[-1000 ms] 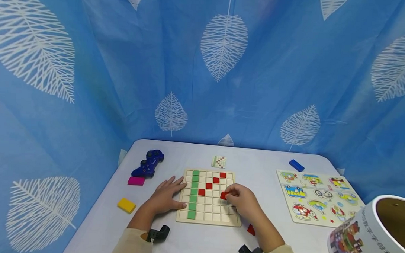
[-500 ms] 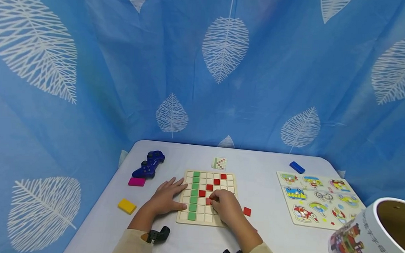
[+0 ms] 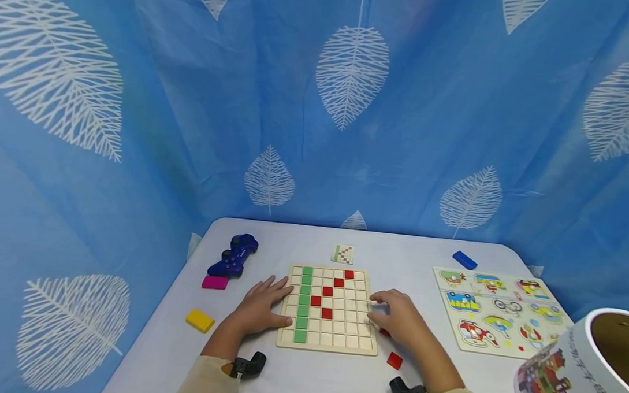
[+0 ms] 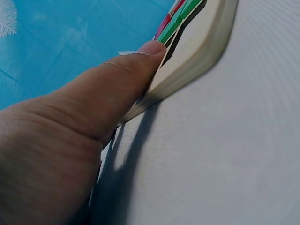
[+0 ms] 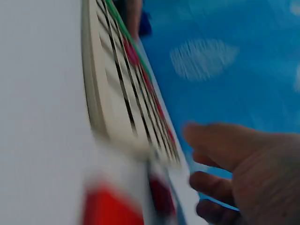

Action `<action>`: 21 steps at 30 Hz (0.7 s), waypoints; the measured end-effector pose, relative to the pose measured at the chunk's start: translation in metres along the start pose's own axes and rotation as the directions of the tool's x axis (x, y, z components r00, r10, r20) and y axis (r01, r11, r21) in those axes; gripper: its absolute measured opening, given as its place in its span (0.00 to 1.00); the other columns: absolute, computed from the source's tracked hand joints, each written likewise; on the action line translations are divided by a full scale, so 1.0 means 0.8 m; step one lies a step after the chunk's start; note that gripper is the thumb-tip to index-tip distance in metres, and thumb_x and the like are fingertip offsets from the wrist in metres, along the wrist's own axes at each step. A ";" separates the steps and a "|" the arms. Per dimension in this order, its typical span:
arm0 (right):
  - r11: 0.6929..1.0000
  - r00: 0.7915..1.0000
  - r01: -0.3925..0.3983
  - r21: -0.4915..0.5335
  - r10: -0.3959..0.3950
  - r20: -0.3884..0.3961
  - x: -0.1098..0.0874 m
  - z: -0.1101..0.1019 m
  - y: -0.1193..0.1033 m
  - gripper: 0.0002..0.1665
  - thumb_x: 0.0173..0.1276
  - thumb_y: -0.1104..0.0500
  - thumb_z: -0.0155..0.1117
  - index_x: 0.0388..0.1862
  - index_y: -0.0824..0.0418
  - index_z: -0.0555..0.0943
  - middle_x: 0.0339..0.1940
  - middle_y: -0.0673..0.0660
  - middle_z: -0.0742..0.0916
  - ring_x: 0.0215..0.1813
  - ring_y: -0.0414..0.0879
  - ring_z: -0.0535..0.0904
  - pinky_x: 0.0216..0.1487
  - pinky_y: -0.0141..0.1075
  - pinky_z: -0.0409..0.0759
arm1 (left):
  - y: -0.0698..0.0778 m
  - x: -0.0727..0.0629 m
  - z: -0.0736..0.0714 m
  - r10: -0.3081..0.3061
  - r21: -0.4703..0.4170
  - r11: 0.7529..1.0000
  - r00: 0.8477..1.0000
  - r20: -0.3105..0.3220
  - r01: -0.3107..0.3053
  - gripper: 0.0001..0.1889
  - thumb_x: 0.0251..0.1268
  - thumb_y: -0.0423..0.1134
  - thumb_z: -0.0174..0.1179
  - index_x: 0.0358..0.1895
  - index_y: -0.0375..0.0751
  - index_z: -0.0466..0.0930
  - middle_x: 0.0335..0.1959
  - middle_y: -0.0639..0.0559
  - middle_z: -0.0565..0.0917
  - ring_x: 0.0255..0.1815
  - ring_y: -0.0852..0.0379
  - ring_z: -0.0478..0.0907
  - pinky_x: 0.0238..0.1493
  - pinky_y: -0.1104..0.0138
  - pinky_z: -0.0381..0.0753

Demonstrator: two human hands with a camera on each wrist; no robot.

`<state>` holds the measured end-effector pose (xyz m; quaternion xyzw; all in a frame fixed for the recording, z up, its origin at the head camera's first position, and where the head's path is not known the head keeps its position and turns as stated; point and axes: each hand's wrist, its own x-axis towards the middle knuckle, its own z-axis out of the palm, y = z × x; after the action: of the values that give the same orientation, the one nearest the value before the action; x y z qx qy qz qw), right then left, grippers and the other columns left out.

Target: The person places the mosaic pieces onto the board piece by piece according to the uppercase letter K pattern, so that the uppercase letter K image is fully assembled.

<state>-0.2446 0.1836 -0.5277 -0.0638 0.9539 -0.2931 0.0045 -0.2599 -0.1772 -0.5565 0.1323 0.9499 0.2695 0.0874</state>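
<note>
A wooden grid board lies on the white table, with a column of green tiles on its left. Red tiles run diagonally up to the right from that column, and one more red tile sits below the diagonal. My left hand rests at the board's left edge, its thumb on the frame. Beside the right edge is my right hand, thumb and fingers apart with nothing between them. A loose red tile lies below it; another, partly hidden, shows under the hand.
A small pattern card lies behind the board. Leftward are a blue game controller, a pink block and a yellow block. Rightward are a blue block, a picture puzzle board and a large printed canister.
My right hand set a red tile into the grid below the diagonal, let go and moved right, off the board to the loose tiles. My left hand stayed put.
</note>
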 end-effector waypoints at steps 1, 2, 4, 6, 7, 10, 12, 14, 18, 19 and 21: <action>0.999 0.999 -0.037 -0.002 0.037 0.027 -0.002 -0.006 0.015 0.24 0.62 0.49 0.80 0.57 0.50 0.87 0.60 0.53 0.85 0.66 0.54 0.76 0.69 0.58 0.76 | 0.000 0.000 0.000 -0.003 -0.003 1.000 1.000 -0.001 0.003 0.48 0.55 0.69 0.72 0.80 0.64 0.67 0.86 0.62 0.56 0.89 0.45 0.42 0.84 0.37 0.42; 0.998 0.997 -0.060 -0.005 0.060 0.047 -0.004 -0.011 0.029 0.24 0.61 0.49 0.81 0.56 0.50 0.87 0.60 0.55 0.85 0.66 0.55 0.75 0.69 0.59 0.76 | 0.000 -0.001 0.000 -0.007 -0.003 1.000 1.000 0.000 0.007 0.48 0.54 0.69 0.73 0.80 0.64 0.67 0.86 0.62 0.56 0.89 0.45 0.42 0.84 0.37 0.42; 0.995 0.993 -0.100 -0.021 0.101 0.062 -0.008 -0.018 0.052 0.25 0.60 0.47 0.81 0.55 0.50 0.87 0.62 0.57 0.83 0.67 0.57 0.73 0.69 0.61 0.74 | -0.001 -0.002 0.000 -0.011 -0.001 1.000 1.000 0.002 0.011 0.48 0.54 0.69 0.73 0.80 0.64 0.67 0.86 0.61 0.56 0.89 0.45 0.43 0.84 0.38 0.42; 0.993 0.993 -0.113 -0.024 0.114 0.030 -0.010 -0.023 0.068 0.23 0.62 0.46 0.80 0.52 0.52 0.88 0.61 0.59 0.83 0.65 0.59 0.74 0.67 0.62 0.75 | 0.000 -0.003 -0.001 -0.008 -0.006 1.000 1.000 -0.001 0.008 0.48 0.54 0.69 0.73 0.80 0.63 0.67 0.86 0.61 0.56 0.89 0.44 0.43 0.84 0.38 0.42; 0.993 0.993 -0.120 -0.018 0.120 0.012 -0.011 -0.025 0.073 0.22 0.63 0.45 0.79 0.52 0.54 0.88 0.59 0.60 0.83 0.64 0.59 0.75 0.66 0.62 0.75 | 0.000 -0.003 -0.001 -0.005 -0.011 1.000 1.000 -0.004 0.005 0.48 0.54 0.68 0.74 0.80 0.63 0.68 0.86 0.61 0.57 0.89 0.44 0.43 0.84 0.38 0.42; 0.991 0.991 -0.133 -0.008 0.133 -0.007 -0.011 -0.030 0.082 0.20 0.64 0.46 0.78 0.49 0.55 0.88 0.53 0.59 0.84 0.58 0.56 0.78 0.62 0.61 0.78 | 0.001 -0.004 -0.001 0.002 -0.018 1.000 1.000 -0.003 -0.002 0.48 0.54 0.68 0.73 0.80 0.62 0.68 0.86 0.60 0.57 0.89 0.44 0.43 0.84 0.38 0.41; 0.991 0.991 -0.132 -0.002 0.132 0.012 -0.012 -0.033 0.083 0.19 0.63 0.49 0.79 0.48 0.55 0.87 0.50 0.57 0.85 0.55 0.54 0.79 0.62 0.60 0.79 | 0.002 -0.003 0.001 0.008 -0.024 1.000 1.000 -0.004 -0.008 0.48 0.55 0.68 0.74 0.80 0.61 0.68 0.86 0.60 0.57 0.88 0.44 0.43 0.84 0.38 0.41; 0.992 0.991 -0.128 0.000 0.128 0.035 -0.013 -0.034 0.082 0.17 0.61 0.52 0.80 0.47 0.54 0.86 0.48 0.55 0.84 0.52 0.52 0.79 0.61 0.58 0.80 | 0.003 -0.003 0.001 0.012 -0.023 1.000 1.000 -0.004 -0.012 0.48 0.55 0.68 0.73 0.80 0.61 0.68 0.86 0.60 0.57 0.88 0.44 0.43 0.84 0.38 0.41; 0.992 0.993 -0.121 0.035 0.121 0.013 -0.012 -0.030 0.072 0.14 0.63 0.59 0.77 0.47 0.56 0.86 0.47 0.55 0.84 0.50 0.51 0.78 0.59 0.56 0.80 | 0.004 -0.001 0.002 0.005 -0.019 1.000 1.000 -0.012 -0.005 0.48 0.54 0.68 0.74 0.80 0.62 0.68 0.86 0.61 0.57 0.89 0.45 0.43 0.84 0.39 0.41; 0.990 0.992 -0.128 0.053 0.128 0.005 -0.012 -0.028 0.066 0.14 0.63 0.60 0.76 0.47 0.56 0.86 0.47 0.55 0.84 0.49 0.51 0.77 0.57 0.54 0.80 | 0.004 0.000 0.002 0.003 -0.020 1.000 1.000 -0.013 -0.003 0.48 0.54 0.68 0.74 0.80 0.63 0.68 0.86 0.61 0.57 0.89 0.45 0.42 0.84 0.38 0.41; 0.985 0.989 -0.144 0.096 0.145 -0.003 -0.012 -0.022 0.050 0.14 0.64 0.61 0.76 0.48 0.56 0.85 0.46 0.54 0.84 0.48 0.50 0.77 0.53 0.49 0.81 | 0.004 0.001 0.001 0.003 -0.019 1.000 1.000 -0.012 -0.003 0.48 0.54 0.68 0.74 0.80 0.63 0.68 0.86 0.61 0.56 0.89 0.45 0.42 0.84 0.38 0.41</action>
<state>-0.2405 0.2272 -0.5359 0.0073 0.9410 -0.3375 0.0239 -0.2597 -0.1737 -0.5557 0.1314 0.9475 0.2796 0.0827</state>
